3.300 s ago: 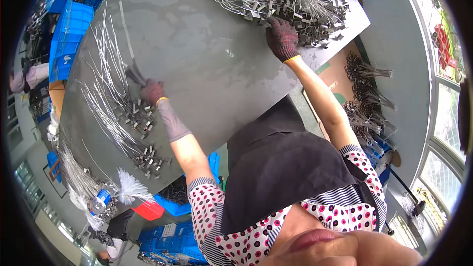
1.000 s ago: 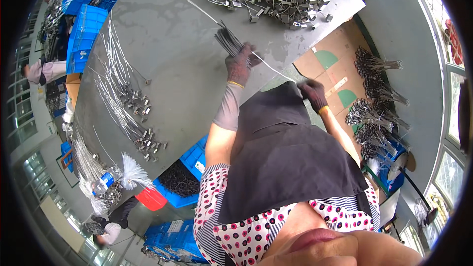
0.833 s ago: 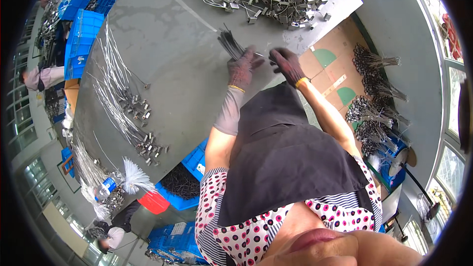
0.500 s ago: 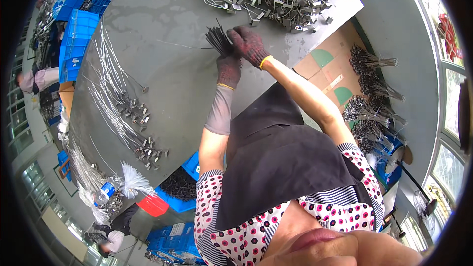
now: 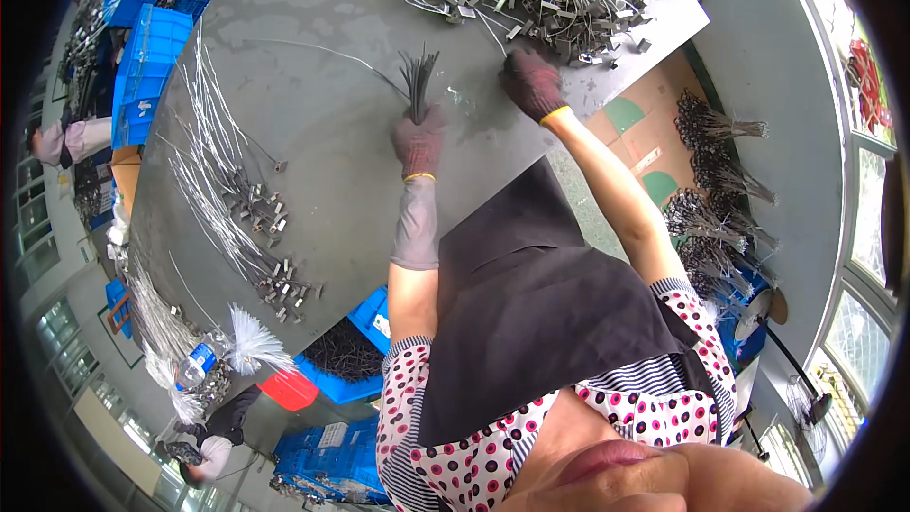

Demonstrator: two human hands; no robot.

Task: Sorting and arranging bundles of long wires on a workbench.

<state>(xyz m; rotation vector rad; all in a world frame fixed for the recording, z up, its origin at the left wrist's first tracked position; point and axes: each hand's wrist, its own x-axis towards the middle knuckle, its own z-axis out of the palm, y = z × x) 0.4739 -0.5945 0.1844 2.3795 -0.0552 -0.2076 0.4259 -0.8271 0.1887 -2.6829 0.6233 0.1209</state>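
Observation:
My left hand (image 5: 417, 144), in a dark red knitted glove with a yellow cuff, is closed around a bundle of thin black tubes (image 5: 418, 81) that fan out upward. A pale wire with a dark end (image 5: 327, 49) runs leftward from beside the bundle. To the right, my gloved right hand (image 5: 534, 85) has its fingers curled at the near edge of a large pile of wires with small metal box-shaped ends (image 5: 559, 0). One pale wire (image 5: 495, 30) reaches from this pile to its fingertips; the exact grip is partly hidden.
On the left of the grey metal table (image 5: 322, 152) lie more wires with metal ends (image 5: 213, 180). Blue crates (image 5: 147, 66) stand beyond the left edge. A blue bin of black pieces (image 5: 341, 360) sits below the near edge. Wire bundles (image 5: 706, 199) hang or lie at right.
My right hand has left the black bundle and moved right to the edge of the wire pile. My left hand has shifted slightly left and down, and the black tubes now point more upright.

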